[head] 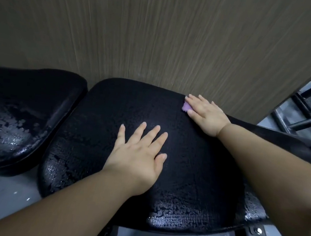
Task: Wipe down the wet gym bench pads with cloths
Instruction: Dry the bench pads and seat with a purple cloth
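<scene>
wiping wet bench pad, cloth at far right edge

big pad [102, 131] fills the middle of the view, black, textured, beaded with water mostly at 5 to 8 o'clock near its front edge. cloth [186, 107] is small, purple, lying flat on the pad at about 1 o'clock, close to the far edge by the wall [159, 32]. right hand [207, 116] lies on top of it, fingers [194, 98] straight and together-ish, pressing down, not curled round it; only a corner of cloth shows past the fingertips. left hand [139, 154] is flat on the pad centre, fingers spread, holding nothing, looks like bracing. second pad [23, 116] at 9 o'clock, apart from the first by a gap, also wet and not touched. metal frame [303, 117] at 3 o'clock.

handling, my guess: cloth is light, soft, limp, will bunch or slide out unless the palm is kept flat over it; soaks up fast given its size, likely needs wringing. pad is firm vinyl-like skin, slick where wet, so push with even pressure. much of the front edge and the second pad remain to be done.
</scene>
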`<control>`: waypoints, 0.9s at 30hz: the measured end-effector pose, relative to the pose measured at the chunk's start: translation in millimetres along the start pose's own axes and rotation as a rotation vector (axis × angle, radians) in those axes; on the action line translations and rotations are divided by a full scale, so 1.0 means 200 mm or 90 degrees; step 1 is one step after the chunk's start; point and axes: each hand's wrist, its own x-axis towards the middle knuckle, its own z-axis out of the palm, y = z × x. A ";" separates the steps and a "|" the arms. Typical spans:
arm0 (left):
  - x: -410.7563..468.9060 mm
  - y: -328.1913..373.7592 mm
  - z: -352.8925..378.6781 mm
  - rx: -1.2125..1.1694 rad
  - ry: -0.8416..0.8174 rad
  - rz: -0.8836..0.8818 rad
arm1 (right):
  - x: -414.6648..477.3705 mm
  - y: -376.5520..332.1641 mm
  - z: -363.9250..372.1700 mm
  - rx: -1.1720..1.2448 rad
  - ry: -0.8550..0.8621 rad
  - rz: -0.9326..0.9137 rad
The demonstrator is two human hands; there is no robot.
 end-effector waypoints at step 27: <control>-0.07 -0.03 -0.04 0.002 -0.045 0.030 | -1.11 -0.50 0.15 0.000 -0.036 -0.176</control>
